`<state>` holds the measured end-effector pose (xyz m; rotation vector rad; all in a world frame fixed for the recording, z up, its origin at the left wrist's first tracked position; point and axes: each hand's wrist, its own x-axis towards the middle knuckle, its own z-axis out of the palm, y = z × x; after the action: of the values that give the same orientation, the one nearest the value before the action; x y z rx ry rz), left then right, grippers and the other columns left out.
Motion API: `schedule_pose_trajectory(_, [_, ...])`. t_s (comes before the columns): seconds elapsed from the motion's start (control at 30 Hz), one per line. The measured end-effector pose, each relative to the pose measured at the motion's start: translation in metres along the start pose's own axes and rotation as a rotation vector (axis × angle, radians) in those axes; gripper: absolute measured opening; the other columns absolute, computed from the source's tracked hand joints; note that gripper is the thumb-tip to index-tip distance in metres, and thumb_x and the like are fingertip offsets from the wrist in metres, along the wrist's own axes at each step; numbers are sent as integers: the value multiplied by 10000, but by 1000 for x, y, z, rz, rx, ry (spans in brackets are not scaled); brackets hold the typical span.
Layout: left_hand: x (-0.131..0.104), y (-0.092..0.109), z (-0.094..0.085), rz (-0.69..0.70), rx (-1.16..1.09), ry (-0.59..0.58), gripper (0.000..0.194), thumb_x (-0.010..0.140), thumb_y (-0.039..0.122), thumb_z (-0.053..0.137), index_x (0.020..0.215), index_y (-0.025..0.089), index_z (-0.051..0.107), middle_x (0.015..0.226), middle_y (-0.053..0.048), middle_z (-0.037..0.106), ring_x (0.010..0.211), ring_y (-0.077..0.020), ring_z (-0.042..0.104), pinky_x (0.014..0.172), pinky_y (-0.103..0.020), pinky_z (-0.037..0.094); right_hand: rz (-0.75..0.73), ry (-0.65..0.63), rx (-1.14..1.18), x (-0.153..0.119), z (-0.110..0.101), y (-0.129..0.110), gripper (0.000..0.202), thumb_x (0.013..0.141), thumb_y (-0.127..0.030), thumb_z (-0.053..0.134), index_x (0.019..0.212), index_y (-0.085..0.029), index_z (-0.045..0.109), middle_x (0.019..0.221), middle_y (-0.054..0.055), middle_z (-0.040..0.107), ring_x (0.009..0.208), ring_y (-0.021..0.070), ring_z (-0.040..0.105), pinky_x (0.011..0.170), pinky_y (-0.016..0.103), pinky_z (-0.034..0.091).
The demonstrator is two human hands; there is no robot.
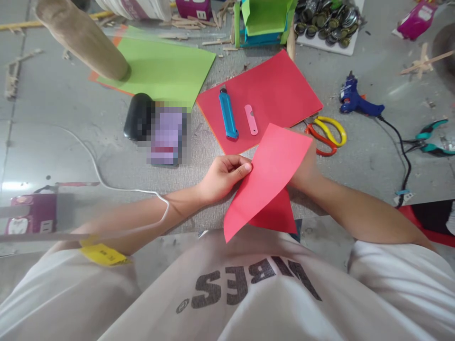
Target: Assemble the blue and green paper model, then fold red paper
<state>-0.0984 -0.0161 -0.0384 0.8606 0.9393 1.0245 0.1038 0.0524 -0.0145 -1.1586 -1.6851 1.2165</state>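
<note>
A bright red sheet of paper is held up slantwise in front of my body. My left hand pinches its left edge between thumb and fingers. Behind the sheet's right side is my right hand, its fingers hidden by the paper. A darker red piece shows below and behind; whether it is a fold of the same sheet I cannot tell. Just beyond lies a stack of red paper bearing a blue utility knife and a small pink folding cutter. Scissors with red and yellow handles rest right of it.
Green paper, a black case and a blurred-out phone-like item lie left. A wooden cylinder stands behind them. Rightward are a blue glue gun with its cord and pliers. Bottle caps fill a white tray.
</note>
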Motion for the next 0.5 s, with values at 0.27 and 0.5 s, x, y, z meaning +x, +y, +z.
schedule_pose_trajectory(0.27, [-4,1,3,19,162,74,838,789,975,964,796,195,661,795,-25,682,695,-132,549,635,-261,474,82,-131,-142,6,-17,14,508,853,-473,967,715,-287,514,735,29,588,764,234,586,709,423,572])
schedule_pose_trajectory(0.5, [-5,1,-1,123,182,194,775,835,923,972,772,215,665,722,-3,636,645,-130,493,614,-278,463,52,-192,51,9,-9,-8,244,811,-343,1012,811,-297,772,887,14,809,880,238,733,773,385,638])
